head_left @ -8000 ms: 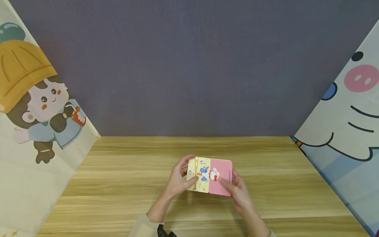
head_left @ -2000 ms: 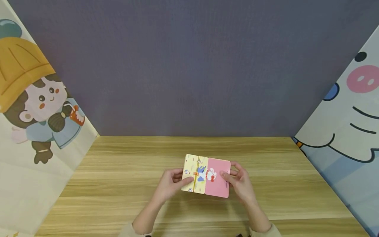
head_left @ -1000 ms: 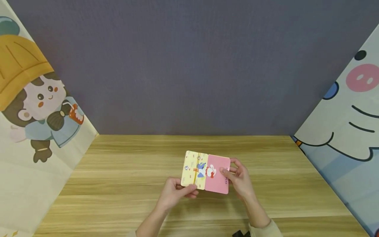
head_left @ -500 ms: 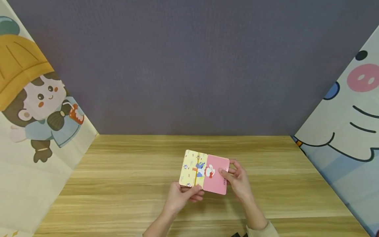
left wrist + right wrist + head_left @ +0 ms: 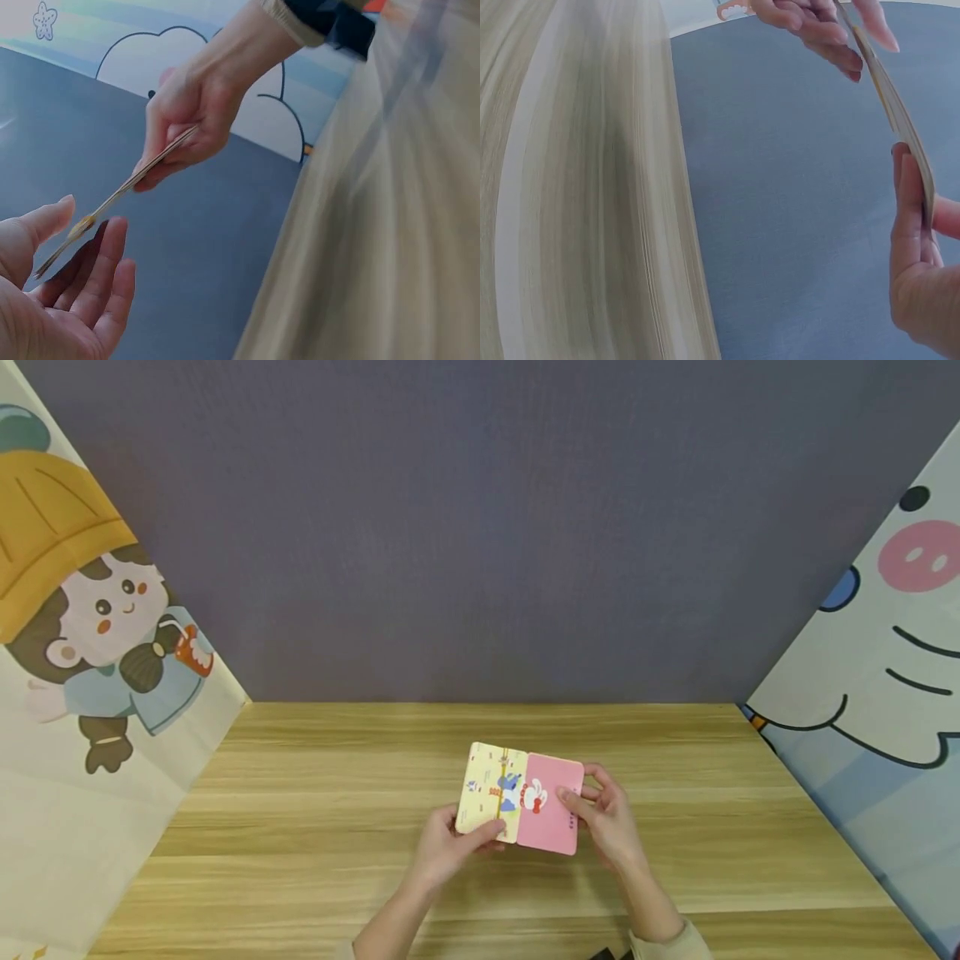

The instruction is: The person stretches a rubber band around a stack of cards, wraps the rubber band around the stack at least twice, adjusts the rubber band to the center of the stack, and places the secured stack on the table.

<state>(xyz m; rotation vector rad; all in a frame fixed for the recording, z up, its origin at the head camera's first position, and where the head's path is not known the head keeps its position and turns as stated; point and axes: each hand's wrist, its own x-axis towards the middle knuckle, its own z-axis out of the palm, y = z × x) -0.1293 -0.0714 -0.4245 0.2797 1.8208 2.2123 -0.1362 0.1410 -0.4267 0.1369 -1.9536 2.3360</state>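
A small notebook (image 5: 549, 827), spread flat with its covers up, is held over the table. Its left half is yellow with small prints, its right half pink with a white rabbit. A thin gold elastic band (image 5: 503, 768) runs down the yellow half. My left hand (image 5: 442, 847) holds that half at its lower edge, thumb in front by the band and fingers behind. At the right edge my right hand (image 5: 611, 827) pinches the pink half, thumb on the cover. Edge-on in the left wrist view, the notebook (image 5: 112, 196) passes between the left thumb and fingers.
Beneath the hands is a wood-grain table (image 5: 300, 793), with a dark grey panel (image 5: 480, 527) rising behind it. Cartoon-printed panels stand at the left (image 5: 45, 793) and right (image 5: 885, 693).
The left hand has moved down from the notebook's left side to its lower edge. The band, formerly farther left, now runs straighter and nearer the middle. The right hand keeps its grip.
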